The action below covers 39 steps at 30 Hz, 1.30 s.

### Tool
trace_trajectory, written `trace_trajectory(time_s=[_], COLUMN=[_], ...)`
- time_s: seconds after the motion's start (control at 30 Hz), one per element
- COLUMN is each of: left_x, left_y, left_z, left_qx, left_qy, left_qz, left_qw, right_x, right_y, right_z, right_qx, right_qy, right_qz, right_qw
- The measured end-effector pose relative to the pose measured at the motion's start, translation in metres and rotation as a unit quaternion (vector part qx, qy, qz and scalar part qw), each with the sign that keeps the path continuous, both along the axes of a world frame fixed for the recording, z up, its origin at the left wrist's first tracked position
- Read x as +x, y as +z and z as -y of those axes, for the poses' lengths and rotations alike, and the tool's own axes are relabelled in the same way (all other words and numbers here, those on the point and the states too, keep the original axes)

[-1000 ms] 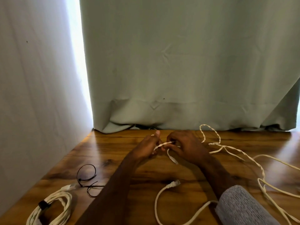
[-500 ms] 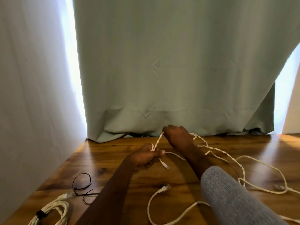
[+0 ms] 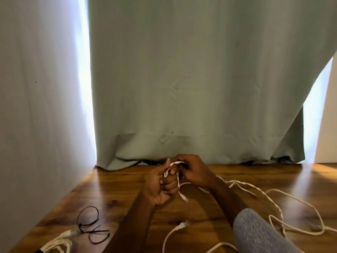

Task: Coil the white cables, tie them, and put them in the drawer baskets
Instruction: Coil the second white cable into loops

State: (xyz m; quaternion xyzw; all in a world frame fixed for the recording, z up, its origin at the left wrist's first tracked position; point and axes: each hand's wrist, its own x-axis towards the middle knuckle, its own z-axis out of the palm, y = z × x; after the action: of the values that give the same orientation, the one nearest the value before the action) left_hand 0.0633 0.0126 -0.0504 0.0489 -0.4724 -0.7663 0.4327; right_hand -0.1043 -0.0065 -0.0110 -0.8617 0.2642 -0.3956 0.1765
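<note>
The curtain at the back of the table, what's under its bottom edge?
Under the hem of the curtain there is only a dark gap above the wooden table, with something dark at the left part. The drooping fabric covers the rest, so what lies behind cannot be seen.

On the wooden worktop [image 3: 237, 172], both hands meet near the far edge, just in front of a pale green curtain [image 3: 191, 79]. The left hand [image 3: 160, 187] has its fingers curled around turns of a white cable [image 3: 269, 198], whose plug end hangs just below the fist. The right hand [image 3: 193, 170] pinches a loop of the same cable over the left fingers. The cable trails off to the right in loose, partly twisted loops. Another white cable end [image 3: 180, 226] lies nearer, between the forearms. At the near left lie a coiled white cable [image 3: 58, 243] and black ties [image 3: 91, 227]. A grey sleeve [image 3: 259, 234] covers the right forearm.
</note>
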Motion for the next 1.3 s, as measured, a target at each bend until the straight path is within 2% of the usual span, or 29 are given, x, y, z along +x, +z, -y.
trace_trajectory(time_s=[0.1, 0.2, 0.33, 0.53, 0.73, 0.87, 0.93, 1.03, 1.1, 1.17, 1.3], left_x=[0.005, 0.012, 0.018, 0.017, 0.014, 0.012, 0.012, 0.015, 0.021, 0.025, 0.023], left_y=[-0.005, -0.011, -0.021, -0.021, -0.017, -0.018, -0.019, -0.018, -0.015, -0.011, -0.01], left_z=[0.007, 0.011, 0.017, 0.019, 0.018, 0.016, 0.013, 0.012, 0.012, 0.011, 0.011], left_qx=[0.015, 0.053, 0.076, 0.077, 0.062, 0.058, 0.043, 0.015, 0.005, -0.007, -0.02], left_qy=[-0.023, 0.014, 0.082, 0.135, 0.144, 0.111, 0.102, 0.073, 0.032, -0.006, -0.057], left_qz=[-0.006, 0.054, 0.156, 0.184, 0.234, 0.256, 0.241, 0.166, 0.103, 0.064, 0.015], left_qw=[1.0, 0.997, 0.981, 0.971, 0.96, 0.958, 0.964, 0.983, 0.994, 0.998, 0.998], right_x=[0.006, 0.007, 0.006, 0.004, 0.006, 0.01, 0.013, 0.011, 0.006, -0.003, -0.005], right_y=[-0.009, -0.022, -0.033, -0.032, -0.041, -0.047, -0.047, -0.046, -0.05, -0.055, -0.057], right_z=[-0.004, -0.003, 0.001, 0.004, 0.017, 0.017, 0.018, 0.017, 0.021, 0.027, 0.028], right_qx=[0.128, 0.172, 0.171, 0.148, 0.089, 0.111, 0.138, 0.178, 0.126, 0.018, -0.13], right_qy=[0.047, 0.045, 0.038, 0.035, 0.03, 0.024, 0.041, 0.069, 0.022, -0.067, -0.22], right_qz=[0.088, 0.102, 0.077, 0.06, 0.082, 0.107, 0.114, 0.122, 0.095, 0.027, -0.051], right_qw=[0.987, 0.979, 0.982, 0.987, 0.992, 0.988, 0.983, 0.974, 0.987, 0.997, 0.965])
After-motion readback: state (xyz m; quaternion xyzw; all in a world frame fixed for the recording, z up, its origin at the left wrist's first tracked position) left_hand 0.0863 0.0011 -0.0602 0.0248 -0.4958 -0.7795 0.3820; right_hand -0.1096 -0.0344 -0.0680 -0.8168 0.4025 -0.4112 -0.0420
